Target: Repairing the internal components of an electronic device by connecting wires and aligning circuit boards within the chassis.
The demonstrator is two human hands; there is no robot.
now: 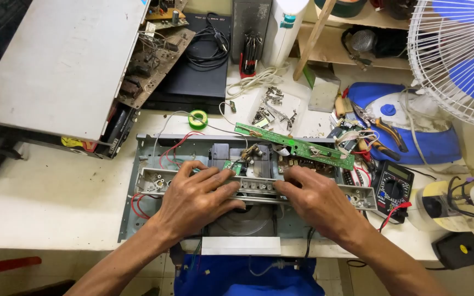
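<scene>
An opened grey metal chassis of an electronic device lies on the white table, with red wires and a disc drive inside. Across it rests a long grey front panel strip with round holes. My left hand lies palm down on the strip's left half, fingers gripping its edge. My right hand presses on the strip's right half, fingers pointing left. A narrow green circuit board lies tilted just behind the hands.
A black multimeter sits right of the chassis. Pliers rest on a blue and white object. A fan stands at the far right. A grey cover, a solder roll and loose metal parts lie behind.
</scene>
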